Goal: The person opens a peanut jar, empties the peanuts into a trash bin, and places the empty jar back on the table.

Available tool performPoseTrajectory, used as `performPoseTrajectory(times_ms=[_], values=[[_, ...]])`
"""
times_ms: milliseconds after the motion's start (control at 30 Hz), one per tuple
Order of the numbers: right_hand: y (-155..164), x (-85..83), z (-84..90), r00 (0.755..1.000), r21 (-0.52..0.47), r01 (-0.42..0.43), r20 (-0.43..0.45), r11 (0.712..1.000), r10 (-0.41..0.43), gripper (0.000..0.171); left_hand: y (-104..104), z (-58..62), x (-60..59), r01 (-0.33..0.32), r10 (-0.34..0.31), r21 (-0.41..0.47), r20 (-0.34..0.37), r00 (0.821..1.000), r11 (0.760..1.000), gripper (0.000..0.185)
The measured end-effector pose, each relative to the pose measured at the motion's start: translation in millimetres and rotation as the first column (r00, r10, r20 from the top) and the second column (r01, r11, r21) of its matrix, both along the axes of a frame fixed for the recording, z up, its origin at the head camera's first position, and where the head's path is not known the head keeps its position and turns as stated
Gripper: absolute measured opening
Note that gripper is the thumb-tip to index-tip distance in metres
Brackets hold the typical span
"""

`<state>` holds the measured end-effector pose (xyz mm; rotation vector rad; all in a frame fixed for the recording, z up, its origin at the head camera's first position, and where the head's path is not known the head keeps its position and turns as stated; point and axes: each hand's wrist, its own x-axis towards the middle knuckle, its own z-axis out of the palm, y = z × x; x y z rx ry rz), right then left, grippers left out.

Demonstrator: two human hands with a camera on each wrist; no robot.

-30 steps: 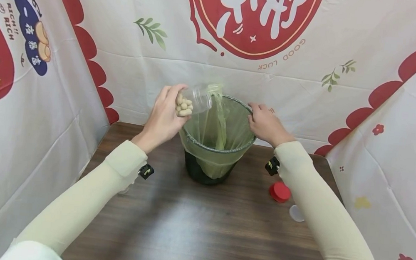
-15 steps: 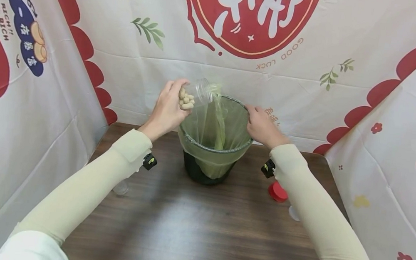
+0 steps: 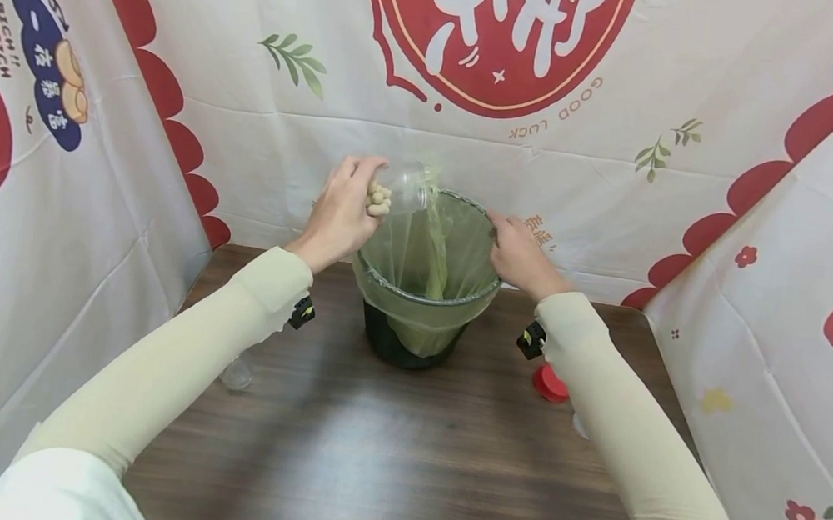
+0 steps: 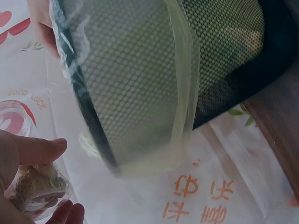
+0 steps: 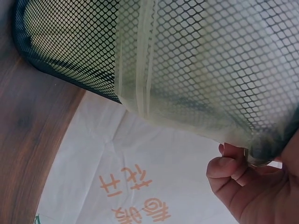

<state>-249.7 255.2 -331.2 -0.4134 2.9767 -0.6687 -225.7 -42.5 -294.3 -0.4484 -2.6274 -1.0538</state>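
My left hand (image 3: 362, 186) grips a clear plastic jar (image 3: 403, 187) lying on its side above the left rim of a black mesh bin (image 3: 408, 345). The jar's mouth points over the bin's opening. Pale nuts (image 3: 378, 198) sit at the jar's bottom end, by my palm. The left wrist view shows the jar (image 4: 29, 186), my thumb (image 4: 39, 150) on it, and the bin (image 4: 140, 88) close by. A pale green bag (image 3: 425, 248) lines the bin. My right hand (image 3: 503, 233) holds the right rim, with fingers (image 5: 231, 171) curled around the bin's (image 5: 210, 56) edge.
A red lid (image 3: 547, 383) and a pale lid (image 3: 579, 426) lie on the wooden table (image 3: 381, 466) beside my right forearm. A small clear item (image 3: 236, 373) sits under my left forearm. Printed cloth walls (image 3: 90, 203) close in the back and both sides.
My left hand has raised the jar slightly and brought it closer over the bin's rim. My right hand has stayed on the rim.
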Motion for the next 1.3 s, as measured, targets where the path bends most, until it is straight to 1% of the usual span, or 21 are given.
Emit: performPoseTrajectory(times_ms=[100,200,367,500,633,867,1000,1067,1133,1233,1300], values=[[0.9,1.5,-0.2,1.0,0.001,0.001,0.0,1.0,-0.001,0.063,1.5,2.9,-1.5,0.022,-0.025,-0.074,-0.036,0.999,0.997,0.076],[1.9,2.1,-0.1,1.0,0.007,-0.001,-0.003,1.0,0.001,0.063,3.0,6.2,-3.0,0.041,-0.051,-0.144,-0.072,0.996,0.989,0.078],[2.7,2.6,0.0,1.0,0.007,0.0,-0.003,1.0,0.0,0.064,5.2,13.0,-6.2,0.058,-0.078,-0.21,-0.088,0.993,0.976,0.084],[2.6,2.8,-0.3,1.0,0.009,0.0,0.002,1.0,-0.001,0.063,7.0,18.2,-9.3,0.077,-0.107,-0.286,-0.094,0.99,0.955,0.079],[2.6,2.7,-0.7,1.0,0.008,0.002,0.001,1.0,-0.002,0.062,10.3,23.7,-10.3,0.085,-0.138,-0.387,-0.112,0.984,0.918,0.07],[3.0,3.2,-1.8,1.0,-0.014,0.012,0.0,1.0,-0.012,0.062,19.2,31.7,-8.4,0.061,-0.183,-0.53,-0.182,0.966,0.846,0.057],[3.0,2.3,-2.4,1.0,-0.008,0.015,-0.007,1.0,-0.015,0.063,23.7,34.0,-8.3,0.023,-0.211,-0.611,-0.237,0.948,0.791,0.044],[2.6,1.7,-2.6,1.0,-0.005,0.015,-0.009,1.0,-0.015,0.063,25.4,34.8,-8.3,0.0,-0.222,-0.64,-0.265,0.938,0.768,0.04],[2.2,1.6,-2.7,1.0,-0.008,0.014,-0.014,1.0,-0.014,0.064,26.4,34.9,-8.8,-0.021,-0.231,-0.663,-0.29,0.929,0.748,0.038],[1.8,2.1,-2.4,1.0,-0.009,0.01,-0.021,1.0,-0.011,0.064,27.0,34.7,-9.9,-0.052,-0.243,-0.685,-0.327,0.913,0.727,0.038],[1.7,2.1,-2.1,1.0,-0.003,0.006,-0.028,1.0,-0.006,0.063,27.2,34.7,-10.4,-0.073,-0.25,-0.704,-0.345,0.905,0.706,0.037]])
